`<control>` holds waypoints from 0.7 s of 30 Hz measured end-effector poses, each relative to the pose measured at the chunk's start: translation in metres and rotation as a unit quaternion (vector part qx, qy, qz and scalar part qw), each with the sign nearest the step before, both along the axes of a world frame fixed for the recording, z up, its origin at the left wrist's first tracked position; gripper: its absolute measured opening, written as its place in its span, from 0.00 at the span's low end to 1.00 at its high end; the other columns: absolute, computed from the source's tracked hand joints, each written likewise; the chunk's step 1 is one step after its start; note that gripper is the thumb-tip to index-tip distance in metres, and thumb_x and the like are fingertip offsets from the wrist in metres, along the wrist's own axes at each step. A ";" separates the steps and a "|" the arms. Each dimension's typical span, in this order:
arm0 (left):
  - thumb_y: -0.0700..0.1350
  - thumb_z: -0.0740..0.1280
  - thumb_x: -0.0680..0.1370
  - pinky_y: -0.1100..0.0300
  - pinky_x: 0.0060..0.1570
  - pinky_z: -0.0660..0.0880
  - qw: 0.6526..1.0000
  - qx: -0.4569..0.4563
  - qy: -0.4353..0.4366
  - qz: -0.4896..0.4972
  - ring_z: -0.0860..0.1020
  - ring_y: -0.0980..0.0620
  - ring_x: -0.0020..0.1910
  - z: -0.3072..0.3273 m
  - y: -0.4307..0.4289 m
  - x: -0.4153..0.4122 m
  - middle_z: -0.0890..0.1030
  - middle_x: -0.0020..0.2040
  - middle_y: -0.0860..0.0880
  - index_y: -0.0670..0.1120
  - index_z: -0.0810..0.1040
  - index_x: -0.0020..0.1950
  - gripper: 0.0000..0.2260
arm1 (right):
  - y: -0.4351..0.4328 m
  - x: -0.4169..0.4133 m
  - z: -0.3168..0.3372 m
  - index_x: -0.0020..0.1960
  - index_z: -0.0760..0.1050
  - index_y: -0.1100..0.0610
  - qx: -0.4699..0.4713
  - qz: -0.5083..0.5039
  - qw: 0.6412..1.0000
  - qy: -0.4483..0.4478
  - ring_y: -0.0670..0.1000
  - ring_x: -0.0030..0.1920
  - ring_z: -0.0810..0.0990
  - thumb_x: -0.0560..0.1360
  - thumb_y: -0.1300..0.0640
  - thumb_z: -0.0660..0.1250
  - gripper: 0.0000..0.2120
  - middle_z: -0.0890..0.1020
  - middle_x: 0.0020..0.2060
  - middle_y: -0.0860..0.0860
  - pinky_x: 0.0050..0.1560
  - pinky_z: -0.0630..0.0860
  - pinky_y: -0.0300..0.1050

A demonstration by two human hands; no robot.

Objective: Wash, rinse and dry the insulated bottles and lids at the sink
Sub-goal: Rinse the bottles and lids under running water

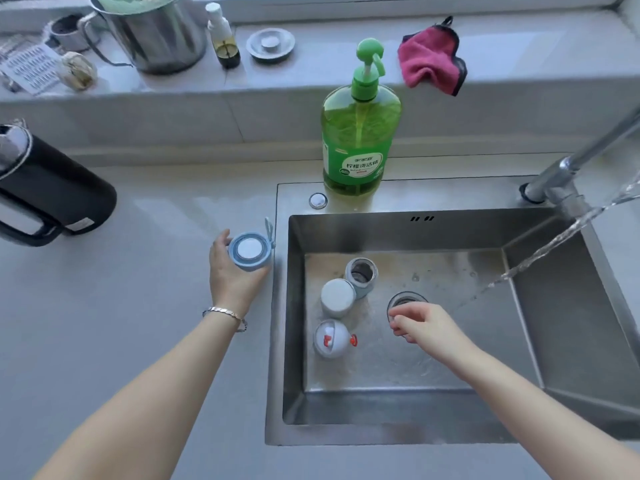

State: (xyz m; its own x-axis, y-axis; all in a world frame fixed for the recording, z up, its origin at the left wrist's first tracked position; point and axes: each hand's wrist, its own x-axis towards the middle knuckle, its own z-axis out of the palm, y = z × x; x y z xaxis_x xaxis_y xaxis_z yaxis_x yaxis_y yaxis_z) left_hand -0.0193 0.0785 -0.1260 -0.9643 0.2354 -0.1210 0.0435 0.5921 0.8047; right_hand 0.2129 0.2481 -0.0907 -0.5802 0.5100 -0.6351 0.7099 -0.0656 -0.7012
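Holding the blue lid point(250, 251) over the counter point(138, 306), your left hand point(232, 271) sat just outside the left rim of the sink point(280, 306). Thumb and fingers were curled round the lid's side, and its white centre faced up. To the left of that hand the counter lay open as far as the black jug point(45, 188) at the far edge.

Inside the sink, three pieces crowded the left half of the floor. An open bottle point(362, 275) stood upright, a white-topped piece point(337, 297) touched it on the near side, and a round lid with red parts point(332, 337) lay just below those. The drain point(407, 301) sat to their right, near but apart from them.

The tap point(568, 174) reached in from the back right corner. Its water stream point(554, 244) slanted down to the floor just right of the drain. The near half of the floor was bare steel. The soap bottle point(360, 133) stood on the sink's back ledge, well clear of both hands.

Your right hand point(420, 323) hung low over the drain's near edge, palm down, with the forearm crossing the near right part of the sink. Its fingers were bent toward the drain rim, but I cannot tell whether they pinched anything.
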 end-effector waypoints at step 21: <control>0.52 0.73 0.68 0.51 0.59 0.71 0.914 -0.251 0.048 -0.316 0.65 0.41 0.69 -0.022 0.046 0.113 0.58 0.75 0.43 0.47 0.58 0.74 0.40 | 0.019 0.054 -0.015 0.50 0.76 0.54 0.033 0.054 0.996 -0.067 0.46 0.39 0.78 0.76 0.63 0.63 0.07 0.80 0.38 0.50 0.35 0.70 0.31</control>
State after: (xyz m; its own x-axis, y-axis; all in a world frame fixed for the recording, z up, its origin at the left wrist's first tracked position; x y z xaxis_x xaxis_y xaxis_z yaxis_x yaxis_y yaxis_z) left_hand 0.0939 0.1247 -0.1484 -0.6672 0.6868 -0.2884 0.5609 0.7180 0.4123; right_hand 0.2672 0.2671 -0.1055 -0.5463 0.4924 -0.6776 0.7975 0.0583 -0.6005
